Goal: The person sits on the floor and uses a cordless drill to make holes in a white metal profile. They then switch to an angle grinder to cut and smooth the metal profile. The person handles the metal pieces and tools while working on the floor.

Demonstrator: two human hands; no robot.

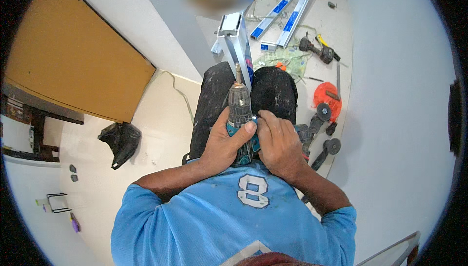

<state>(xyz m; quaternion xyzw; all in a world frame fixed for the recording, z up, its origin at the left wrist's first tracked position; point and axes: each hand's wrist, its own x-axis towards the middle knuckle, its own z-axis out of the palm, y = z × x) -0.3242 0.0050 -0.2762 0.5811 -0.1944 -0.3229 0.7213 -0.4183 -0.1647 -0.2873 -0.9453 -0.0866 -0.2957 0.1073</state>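
Observation:
A teal and black cordless drill (pixel 240 102) is held close against my body, its chuck and bit pointing away from me. My left hand (pixel 228 141) wraps around the drill's body, with the thumb across the top. On the other side, my right hand (pixel 280 144) closes on the drill with curled fingers; its grip on the handle is partly hidden. Between my knees stands a silver aluminium profile (pixel 236 46), its cut end toward the far side. The drill bit (pixel 238 72) overlaps the profile in this view; I cannot tell whether they touch.
Several aluminium profiles with blue film (pixel 297 15) lie on the far floor. A second cordless drill (pixel 317 50), an orange-red bag (pixel 327 101) and angle grinders (pixel 321 115) lie along the right wall. A black plastic bag (pixel 121 141) sits left, near a brown door (pixel 73 51).

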